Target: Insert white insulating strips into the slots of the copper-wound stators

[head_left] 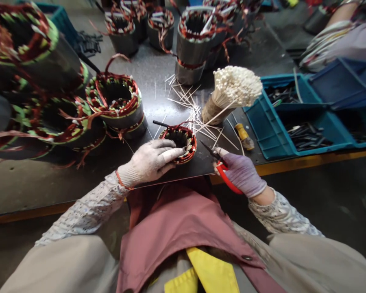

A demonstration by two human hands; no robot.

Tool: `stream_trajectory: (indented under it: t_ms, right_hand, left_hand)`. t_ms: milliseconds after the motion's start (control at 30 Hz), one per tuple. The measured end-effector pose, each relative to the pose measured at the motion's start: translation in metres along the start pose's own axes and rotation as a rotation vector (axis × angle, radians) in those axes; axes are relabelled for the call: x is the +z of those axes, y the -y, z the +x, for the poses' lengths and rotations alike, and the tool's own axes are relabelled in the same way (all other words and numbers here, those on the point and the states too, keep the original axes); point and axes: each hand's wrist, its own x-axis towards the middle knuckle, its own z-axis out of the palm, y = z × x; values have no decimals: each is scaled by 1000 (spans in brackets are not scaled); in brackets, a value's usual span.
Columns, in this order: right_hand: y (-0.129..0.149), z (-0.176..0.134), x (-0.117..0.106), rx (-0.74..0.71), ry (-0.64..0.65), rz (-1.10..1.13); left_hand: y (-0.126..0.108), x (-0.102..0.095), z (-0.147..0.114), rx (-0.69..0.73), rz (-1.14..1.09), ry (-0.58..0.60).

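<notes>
My left hand point(155, 159), in a white knit glove, lies over the near left rim of a small motor stator point(189, 151) and steadies it. Red-brown copper windings ring the stator's open top, and a black sleeved lead sticks out at its upper left. Part of the near side is hidden by my fingers. To the right of the stator, my right hand point(238, 170), in a pale purple glove, is closed round a pair of red-handled scissors point(227, 175). Their dark blades point toward the stator and are apart from it.
A bundle of thin white sticks point(236, 87) stands upright beyond, with loose sticks point(189, 101) scattered beside it. Blue bins point(262, 128) of black sleeves are at right, near a yellow-handled tool point(243, 136). Several stators point(118, 101) crowd the left and back. Another person's sleeve point(338, 44) shows upper right.
</notes>
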Motion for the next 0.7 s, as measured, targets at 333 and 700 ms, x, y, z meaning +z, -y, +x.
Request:
stream_trajectory:
  t_ms: [333, 700]
  right_hand:
    - [14, 37, -5, 47, 108, 20]
    - [-13, 5, 0, 268, 177, -84]
  left_hand:
    - [19, -1, -3, 47, -53, 26]
    - [-64, -38, 44, -294, 168, 578]
